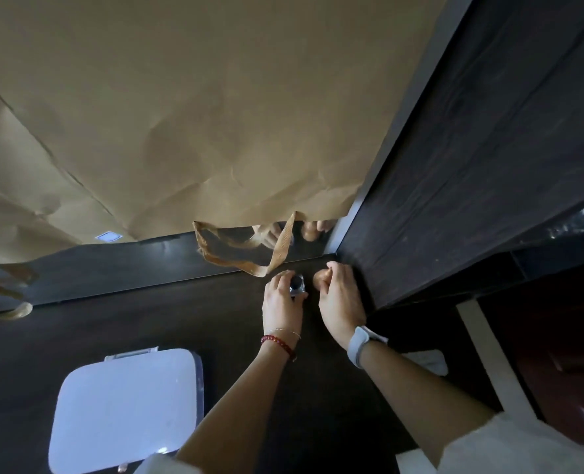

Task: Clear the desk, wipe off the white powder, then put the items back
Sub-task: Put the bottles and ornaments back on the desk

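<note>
At seven o'clock, a white rounded-rectangular plastic lidded box (126, 410) sits on the dark wood-grain desk (147, 323), seemingly already returned. Past centre, toward one o'clock, the left hand (281, 304) curls its fingers around a small clear glass jar with a dark top (297, 284), apparently setting it into the back corner. Just beside it, the right hand (340, 295) pinches a small round tan object (319, 278), loosely clenched. Brown crumpled paper (198, 114) masks the mirror above. No white powder is visible.
</note>
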{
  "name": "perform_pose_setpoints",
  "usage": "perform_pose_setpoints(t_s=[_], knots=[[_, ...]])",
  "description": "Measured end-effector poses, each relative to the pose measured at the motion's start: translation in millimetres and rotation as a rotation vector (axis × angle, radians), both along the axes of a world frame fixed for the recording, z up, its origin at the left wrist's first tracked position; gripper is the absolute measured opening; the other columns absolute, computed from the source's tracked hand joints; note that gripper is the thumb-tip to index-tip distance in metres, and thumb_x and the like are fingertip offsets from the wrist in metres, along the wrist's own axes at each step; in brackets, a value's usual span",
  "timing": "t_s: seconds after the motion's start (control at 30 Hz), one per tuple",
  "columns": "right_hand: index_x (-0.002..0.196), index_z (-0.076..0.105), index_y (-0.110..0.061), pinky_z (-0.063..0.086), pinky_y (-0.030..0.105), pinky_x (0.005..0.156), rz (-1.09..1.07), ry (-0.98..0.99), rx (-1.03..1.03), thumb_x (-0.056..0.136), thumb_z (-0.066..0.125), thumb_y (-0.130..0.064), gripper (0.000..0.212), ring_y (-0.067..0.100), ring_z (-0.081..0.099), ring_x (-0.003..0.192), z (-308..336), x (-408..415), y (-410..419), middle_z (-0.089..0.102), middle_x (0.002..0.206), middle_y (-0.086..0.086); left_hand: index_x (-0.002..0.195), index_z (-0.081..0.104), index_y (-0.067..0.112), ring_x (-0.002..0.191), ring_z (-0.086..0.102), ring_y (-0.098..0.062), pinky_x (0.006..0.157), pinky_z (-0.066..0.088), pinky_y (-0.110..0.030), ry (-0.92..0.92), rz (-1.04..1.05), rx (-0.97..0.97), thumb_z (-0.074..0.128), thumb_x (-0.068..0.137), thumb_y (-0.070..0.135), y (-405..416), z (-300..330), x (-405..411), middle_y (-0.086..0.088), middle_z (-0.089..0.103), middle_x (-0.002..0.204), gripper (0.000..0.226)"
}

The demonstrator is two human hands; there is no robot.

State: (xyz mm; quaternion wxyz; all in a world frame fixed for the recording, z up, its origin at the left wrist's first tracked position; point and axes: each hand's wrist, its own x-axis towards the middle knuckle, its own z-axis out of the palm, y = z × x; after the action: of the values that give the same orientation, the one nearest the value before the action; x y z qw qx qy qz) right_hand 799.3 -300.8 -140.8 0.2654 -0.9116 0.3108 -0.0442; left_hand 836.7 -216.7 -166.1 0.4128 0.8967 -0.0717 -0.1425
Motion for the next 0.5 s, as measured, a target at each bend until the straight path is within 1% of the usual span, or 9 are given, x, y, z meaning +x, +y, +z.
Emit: perform_pose_setpoints(t_s=[0.17, 0.37, 0.43, 0.5], knots=[[0.115, 0.049, -0.007, 0.049, 0.041, 0.079, -0.048, 0.027, 0.022, 0.089, 0.052, -0.012, 0.026, 0.028, 0.053, 0.106, -2.7, 0.2, 1.4, 0.052, 0.117, 0.013, 0.127, 0.049, 0.007, 0.126, 0.038, -0.022, 0.103, 0.029, -0.024, -0.001, -0.017, 0.006, 0.065, 0.079, 0.007, -9.4, -1.0, 5.4, -0.010, 0.050, 0.133, 0.050], [0.126, 0.042, -0.009, 0.045, 0.033, 0.081, -0.015, 0.027, 0.073, 0.091, 0.050, -0.011, 0.037, 0.025, 0.051, 0.112, 0.1, -4.6, -1.4, 0.046, 0.126, 0.011, 0.130, 0.045, 0.008, 0.129, 0.036, -0.022, 0.104, 0.030, -0.026, -0.019, -0.057, 0.039, 0.061, 0.082, 0.006, -3.8, 1.0, 1.6, -0.009, 0.048, 0.136, 0.050], [0.129, 0.040, -0.009, 0.046, 0.032, 0.081, -0.004, 0.036, 0.076, 0.091, 0.050, -0.011, 0.039, 0.024, 0.051, 0.113, 1.7, -5.2, -2.7, 0.045, 0.128, 0.010, 0.128, 0.047, 0.009, 0.127, 0.039, -0.021, 0.102, 0.031, -0.024, -0.050, -0.072, 0.052, 0.060, 0.083, 0.007, -1.4, 0.4, 0.8, -0.008, 0.051, 0.134, 0.047], [0.126, 0.041, -0.011, 0.046, 0.033, 0.082, 0.010, 0.065, 0.073, 0.090, 0.050, -0.010, 0.037, 0.024, 0.051, 0.113, 2.2, -3.7, -3.6, 0.044, 0.128, 0.009, 0.125, 0.051, 0.009, 0.124, 0.042, -0.021, 0.100, 0.032, -0.023, -0.068, -0.073, 0.053, 0.059, 0.085, 0.008, -0.2, 0.7, 2.4, -0.008, 0.055, 0.130, 0.041]])
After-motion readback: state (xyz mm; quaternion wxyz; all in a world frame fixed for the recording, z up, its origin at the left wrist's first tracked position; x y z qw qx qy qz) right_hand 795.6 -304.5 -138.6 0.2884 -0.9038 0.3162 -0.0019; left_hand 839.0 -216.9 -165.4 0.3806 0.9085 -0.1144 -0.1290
